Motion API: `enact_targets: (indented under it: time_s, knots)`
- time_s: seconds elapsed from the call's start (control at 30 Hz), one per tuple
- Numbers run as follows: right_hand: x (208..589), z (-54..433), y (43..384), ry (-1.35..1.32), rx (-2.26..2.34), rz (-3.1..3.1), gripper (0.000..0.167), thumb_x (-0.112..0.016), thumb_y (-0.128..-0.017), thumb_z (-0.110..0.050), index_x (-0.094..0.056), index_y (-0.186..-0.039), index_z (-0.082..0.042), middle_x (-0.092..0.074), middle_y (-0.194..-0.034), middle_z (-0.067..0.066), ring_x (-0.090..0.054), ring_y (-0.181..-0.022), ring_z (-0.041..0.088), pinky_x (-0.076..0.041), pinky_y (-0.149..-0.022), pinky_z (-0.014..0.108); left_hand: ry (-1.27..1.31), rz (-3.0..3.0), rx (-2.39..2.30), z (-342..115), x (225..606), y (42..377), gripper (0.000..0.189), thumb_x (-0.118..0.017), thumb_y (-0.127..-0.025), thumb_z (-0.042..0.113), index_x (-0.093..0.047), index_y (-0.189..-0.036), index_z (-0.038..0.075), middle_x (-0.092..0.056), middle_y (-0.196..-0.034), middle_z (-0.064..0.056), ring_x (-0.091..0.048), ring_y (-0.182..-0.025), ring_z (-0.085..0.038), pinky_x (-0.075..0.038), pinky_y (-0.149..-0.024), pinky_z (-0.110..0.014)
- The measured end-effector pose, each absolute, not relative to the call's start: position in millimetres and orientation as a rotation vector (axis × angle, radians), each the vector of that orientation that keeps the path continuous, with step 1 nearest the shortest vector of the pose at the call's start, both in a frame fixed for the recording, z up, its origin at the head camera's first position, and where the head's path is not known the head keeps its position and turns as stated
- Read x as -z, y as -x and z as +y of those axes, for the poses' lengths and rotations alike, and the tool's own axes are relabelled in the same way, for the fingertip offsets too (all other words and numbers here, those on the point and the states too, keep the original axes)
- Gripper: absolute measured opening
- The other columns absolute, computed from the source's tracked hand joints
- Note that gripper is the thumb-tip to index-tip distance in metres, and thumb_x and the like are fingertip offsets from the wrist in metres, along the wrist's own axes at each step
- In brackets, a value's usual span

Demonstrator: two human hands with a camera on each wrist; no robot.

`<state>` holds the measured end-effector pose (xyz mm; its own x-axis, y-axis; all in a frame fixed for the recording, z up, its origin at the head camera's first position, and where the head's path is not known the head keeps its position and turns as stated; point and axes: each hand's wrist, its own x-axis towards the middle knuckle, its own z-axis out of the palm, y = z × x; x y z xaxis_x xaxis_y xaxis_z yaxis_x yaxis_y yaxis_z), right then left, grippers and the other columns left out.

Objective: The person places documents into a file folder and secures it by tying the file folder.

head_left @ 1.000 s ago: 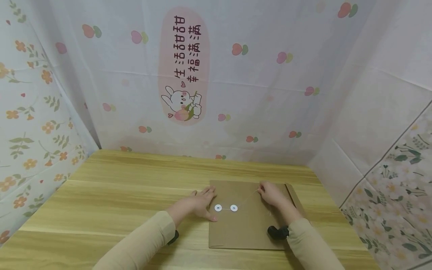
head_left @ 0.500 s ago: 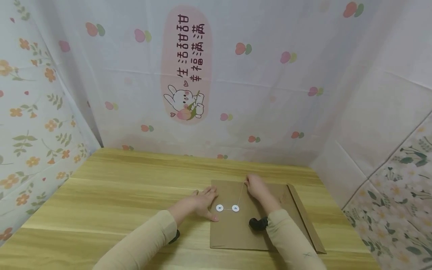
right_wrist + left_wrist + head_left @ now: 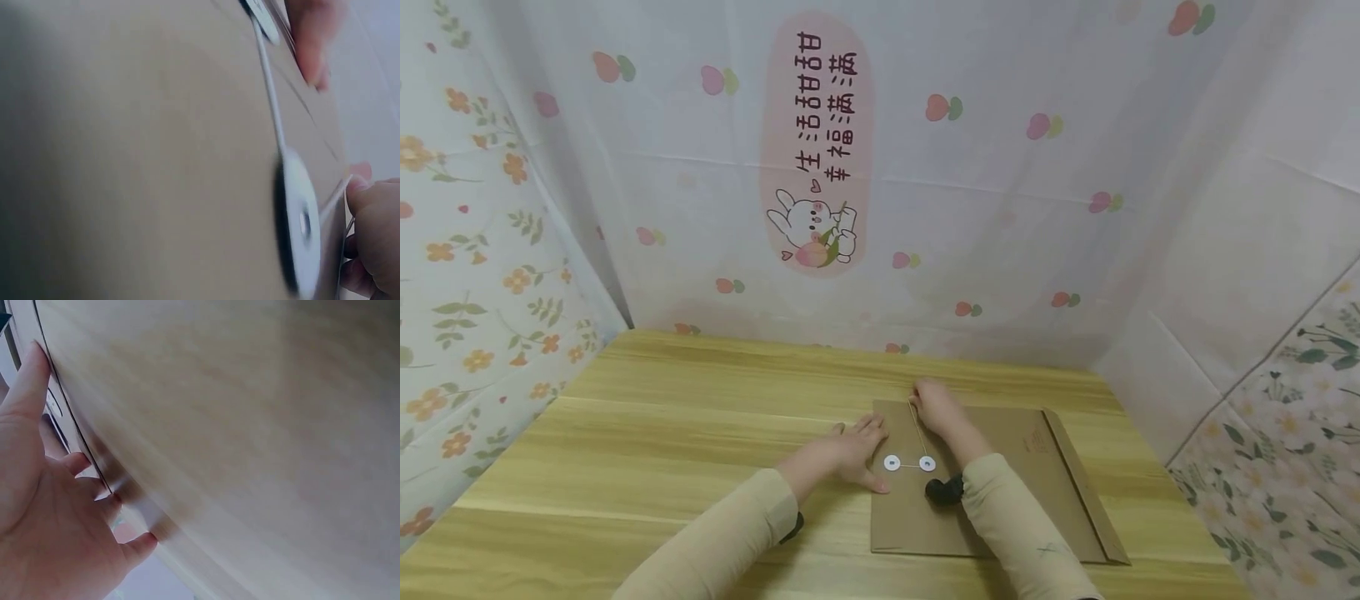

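A brown kraft paper file envelope [image 3: 910,517] lies flat on the table, with two white button discs near its left edge. A thin white string [image 3: 919,431] links the left disc [image 3: 892,463] and the right disc [image 3: 927,463], then runs taut to my right hand [image 3: 942,410]. Thumb and finger pinch its end near the envelope's far edge; the right wrist view shows the string [image 3: 269,81] and the nearer disc [image 3: 303,222] up close. My left hand [image 3: 859,457] rests, fingers spread, on the envelope's left edge. In the left wrist view the left hand's [image 3: 69,531] fingertips touch that edge.
The wooden table [image 3: 662,417] stretches out to the left. A flap [image 3: 1086,492] with a dark gap runs along the envelope's right side. Patterned cloth [image 3: 985,208] hangs behind the table and at both sides. A black wrist camera [image 3: 943,490] sits over the envelope.
My right hand has swung left along the envelope's far part, drawing the string from the right side to above the right disc. My left hand has stayed at the left edge.
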<state>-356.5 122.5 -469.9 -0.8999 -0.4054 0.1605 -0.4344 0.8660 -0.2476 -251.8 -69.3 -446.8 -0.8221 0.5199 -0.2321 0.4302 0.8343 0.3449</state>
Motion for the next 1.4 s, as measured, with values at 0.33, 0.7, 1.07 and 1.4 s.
enact_targets:
  time_s: [0.33,0.7,1.07,1.4]
  knots:
    - [468,95,350,-0.836,-0.414,-2.930,0.006,-0.061,-0.094,-0.014,-0.060,-0.089,-0.010,-0.057,-0.082,-0.001,-0.057,-0.076,0.016,-0.051,-0.069,0.032,-0.708,2.708,-0.395,-68,445,253,0.095,-0.073,-0.076,0.055,-0.032,-0.147,0.005,-0.014,-0.157,-0.016,-0.009,-0.144,-0.029,-0.015,-0.110,-0.059]
    - [469,93,351,-0.842,-0.517,-2.926,0.006,-0.063,-0.093,-0.013,-0.061,-0.088,-0.010,-0.057,-0.082,-0.001,-0.054,-0.073,0.014,-0.049,-0.067,0.030,-0.702,2.714,-0.381,-68,443,251,0.095,-0.072,-0.076,0.055,-0.033,-0.147,0.005,-0.015,-0.157,-0.016,-0.010,-0.144,-0.028,-0.015,-0.110,-0.058]
    - [466,118,357,-0.871,-0.887,-2.879,0.020,-0.065,-0.091,-0.009,-0.065,-0.111,-0.003,-0.061,-0.092,0.005,-0.057,-0.075,0.016,-0.050,-0.066,0.031,-0.697,2.711,-0.366,-68,445,252,0.098,-0.071,-0.075,0.057,-0.031,-0.148,0.005,-0.014,-0.157,-0.015,-0.010,-0.144,-0.028,-0.015,-0.111,-0.057]
    - [458,147,341,-1.126,-0.465,-2.882,0.041,-0.069,-0.089,-0.026,-0.061,-0.129,-0.018,-0.056,-0.125,0.010,-0.050,-0.115,0.032,-0.042,-0.095,0.054,-0.730,2.708,-0.394,-69,446,250,0.097,-0.069,-0.076,0.057,-0.030,-0.148,0.004,-0.011,-0.158,-0.015,-0.009,-0.144,-0.028,-0.015,-0.110,-0.059]
